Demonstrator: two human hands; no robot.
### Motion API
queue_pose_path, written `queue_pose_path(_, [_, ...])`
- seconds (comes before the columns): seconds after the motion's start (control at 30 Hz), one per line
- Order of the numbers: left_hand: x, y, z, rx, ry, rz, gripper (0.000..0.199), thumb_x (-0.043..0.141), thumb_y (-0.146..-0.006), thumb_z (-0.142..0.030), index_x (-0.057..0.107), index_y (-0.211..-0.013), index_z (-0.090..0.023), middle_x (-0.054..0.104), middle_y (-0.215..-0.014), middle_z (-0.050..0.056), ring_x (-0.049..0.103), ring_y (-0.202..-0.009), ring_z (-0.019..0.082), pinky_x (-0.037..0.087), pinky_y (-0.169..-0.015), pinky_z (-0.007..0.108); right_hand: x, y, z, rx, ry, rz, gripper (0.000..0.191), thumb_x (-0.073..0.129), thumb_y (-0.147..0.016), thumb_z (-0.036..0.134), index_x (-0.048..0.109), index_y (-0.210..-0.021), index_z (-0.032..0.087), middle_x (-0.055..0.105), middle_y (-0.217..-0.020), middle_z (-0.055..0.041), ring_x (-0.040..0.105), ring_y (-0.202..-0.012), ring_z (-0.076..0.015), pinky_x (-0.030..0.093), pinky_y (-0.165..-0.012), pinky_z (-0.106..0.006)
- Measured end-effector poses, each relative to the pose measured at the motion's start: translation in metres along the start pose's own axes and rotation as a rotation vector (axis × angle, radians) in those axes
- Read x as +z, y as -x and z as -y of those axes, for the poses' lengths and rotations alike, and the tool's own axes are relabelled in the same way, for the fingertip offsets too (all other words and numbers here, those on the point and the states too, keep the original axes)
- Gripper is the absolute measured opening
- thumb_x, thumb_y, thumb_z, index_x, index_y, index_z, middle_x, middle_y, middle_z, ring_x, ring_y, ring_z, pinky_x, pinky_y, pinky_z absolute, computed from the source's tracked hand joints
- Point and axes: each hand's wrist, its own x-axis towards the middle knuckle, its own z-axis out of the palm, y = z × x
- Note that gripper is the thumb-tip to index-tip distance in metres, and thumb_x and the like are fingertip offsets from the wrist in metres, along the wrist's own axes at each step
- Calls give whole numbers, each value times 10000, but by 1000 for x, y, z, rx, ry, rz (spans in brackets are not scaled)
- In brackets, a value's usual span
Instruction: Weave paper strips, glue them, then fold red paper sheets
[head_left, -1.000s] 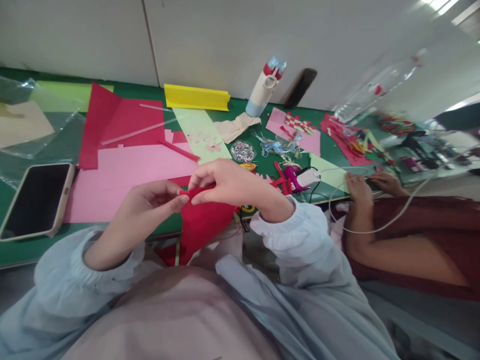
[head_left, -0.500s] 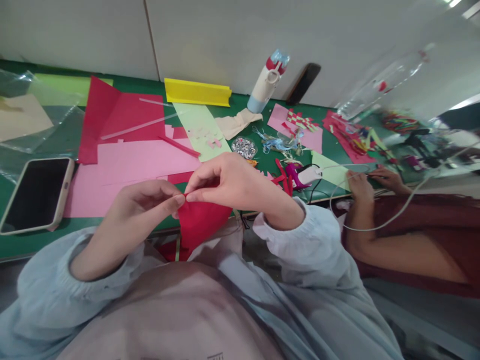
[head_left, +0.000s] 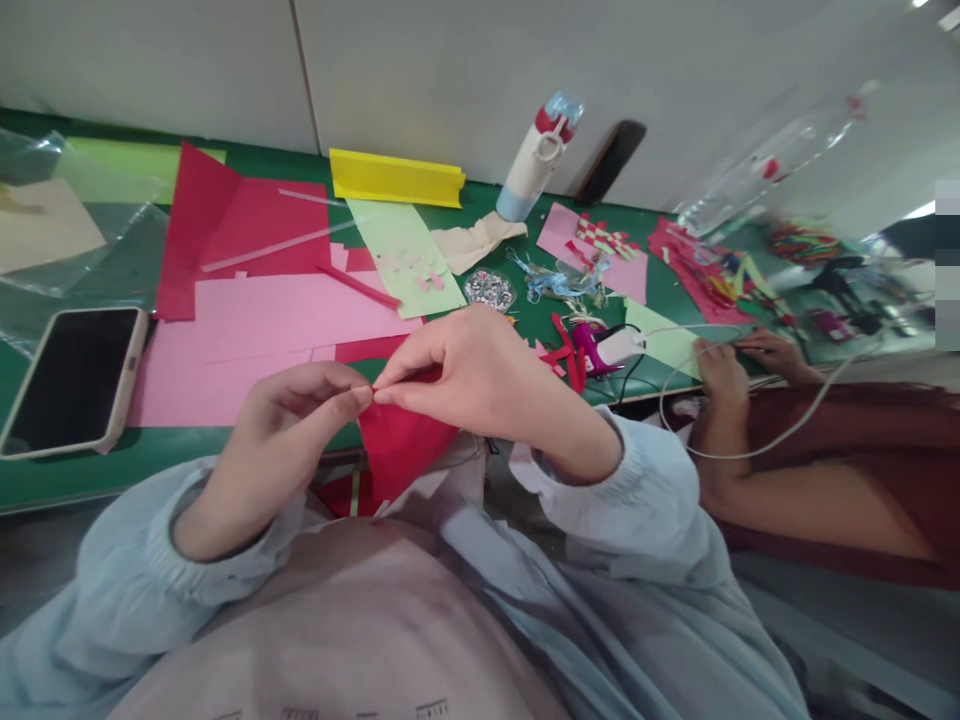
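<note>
A piece of red paper [head_left: 405,450] hangs below my two hands, over my lap at the table's front edge. My left hand [head_left: 289,430] pinches its upper edge between thumb and forefinger. Right beside that pinch, my right hand [head_left: 465,375] grips the same edge, fingertips nearly touching those of the left. The back of the right hand hides part of the sheet. Another red piece with a pale green strip [head_left: 355,492] shows lower down at my lap. Pink paper [head_left: 300,320] lies on the table just beyond my hands.
A phone [head_left: 71,380] lies at the left. Behind are red paper [head_left: 262,230], folded yellow paper [head_left: 397,180], a dish of beads [head_left: 489,290] and a bottle [head_left: 536,165]. A purple glue gun [head_left: 592,350] sits at the right, near another person's hands [head_left: 720,370] and a white cable [head_left: 787,440].
Both hands keep their pinch on the red paper, with only a slight shift of the wrists and sleeves. The view has tilted a little.
</note>
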Motion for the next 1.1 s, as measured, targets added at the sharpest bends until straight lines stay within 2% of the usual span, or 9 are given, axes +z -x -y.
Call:
queue_pose_path(0.2, [2, 1, -4, -52, 59, -10, 148, 796, -731, -310, 719, -720, -184, 669, -676, -17, 563, -641, 81, 459, -606, 179, 0, 2, -2, 6, 0, -9, 111, 676, -836, 192, 782, -813, 212, 753, -807, 7, 639, -759, -124, 412, -709, -245])
queue_pose_path(0.43, [-3, 7, -1, -150, 74, -4, 273, 874, -657, -383, 741, -769, -172, 707, -683, 1, 614, -633, 96, 507, -583, 182, -2, -1, -8, 42, -121, 121, 64, 717, -775, 185, 762, -816, 166, 738, -784, 5, 608, -712, -105, 387, -669, -237])
queue_pose_path(0.9, [-1, 13, 3, -302, 233, -49, 265, 900, -619, -358, 747, -741, -180, 704, -659, -7, 611, -582, 88, 520, -544, 178, 13, 1, -5, 43, -62, 28, 91, 693, -780, 145, 774, -775, 186, 758, -781, 7, 646, -739, -120, 412, -696, -243])
queue_pose_path(1.1, [-1, 11, 6, -285, 268, -47, 299, 924, -569, -382, 749, -698, -176, 692, -617, -7, 600, -572, 75, 508, -551, 157, 16, 2, -4, 10, -41, 12, 119, 676, -785, 122, 773, -768, 189, 757, -780, 18, 649, -745, -114, 407, -683, -237])
